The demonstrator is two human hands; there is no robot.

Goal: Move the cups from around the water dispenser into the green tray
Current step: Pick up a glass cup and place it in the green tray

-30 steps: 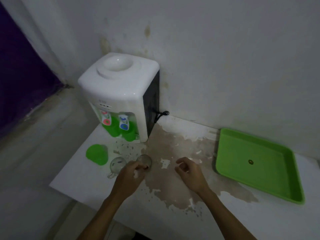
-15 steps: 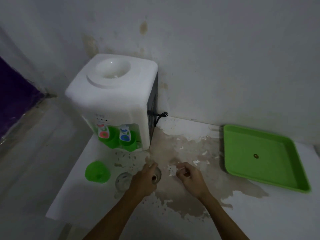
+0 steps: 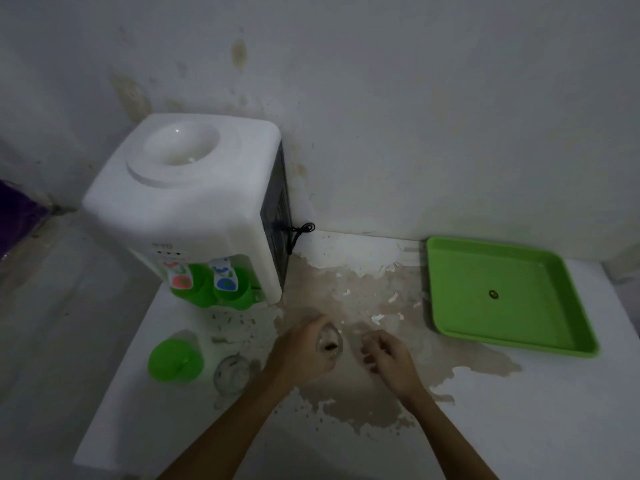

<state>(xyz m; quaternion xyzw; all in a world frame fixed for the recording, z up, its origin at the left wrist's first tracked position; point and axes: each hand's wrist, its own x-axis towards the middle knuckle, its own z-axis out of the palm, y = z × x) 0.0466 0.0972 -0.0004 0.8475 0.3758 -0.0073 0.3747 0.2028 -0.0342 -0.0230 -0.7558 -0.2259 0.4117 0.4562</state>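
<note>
My left hand is closed around a small clear glass cup on the table in front of the white water dispenser. My right hand hovers just right of that cup, fingers curled and holding nothing. A second clear glass cup stands to the left of my left wrist. Beside it at far left is a green plastic cup. Two green cups sit under the dispenser's taps. The green tray lies at the right against the wall, with only a small dark spot in its middle.
The white table has a large brown patch of peeled surface around my hands. A black cord hangs at the dispenser's right side. The stained wall closes the back; the table's left edge drops off near the green cup.
My left hand has closed around the clear glass cup and shifted it slightly right. My right hand has stayed near it. The view has moved closer to the table.
</note>
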